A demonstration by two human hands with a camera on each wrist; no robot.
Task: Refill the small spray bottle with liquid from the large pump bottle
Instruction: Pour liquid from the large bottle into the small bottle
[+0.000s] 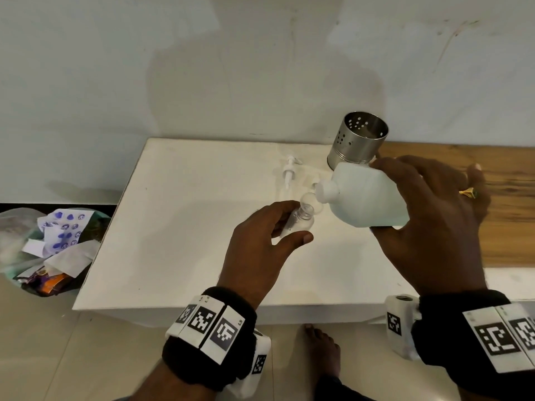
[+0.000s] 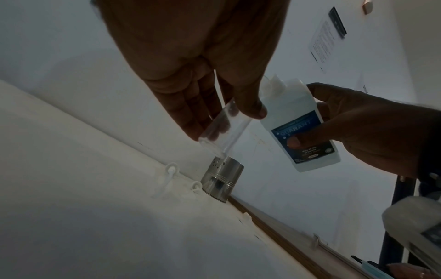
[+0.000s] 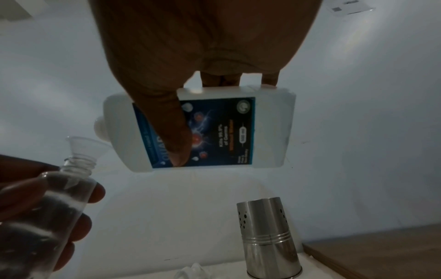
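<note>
Bottles: two, one small clear spray bottle (image 1: 298, 222) and one large white bottle (image 1: 366, 196) with a blue label, its pump off.
Funnels: one clear funnel (image 3: 87, 146) seated in the small bottle's open neck.
Pump heads: one white pump (image 1: 86, 170) with its tube lying on the white tabletop (image 1: 179, 227), far side, left of the bottles.
Metal holders: one perforated steel cup (image 1: 357, 141) standing at the tabletop's back right corner.
Left hand (image 1: 257, 250): fingers and thumb curled round the small bottle's body, holding it tilted above the table, neck toward the large bottle.
Right hand (image 1: 434, 224): spread wide over the large bottle, thumb (image 3: 171, 130) pressed on the label, fingers behind, gripping it tipped on its side.
Large bottle's mouth: just beside the funnel's rim; whether they touch cannot be told.
Floor: one bag of crumpled paper waste (image 1: 49, 247), left of the table.
</note>
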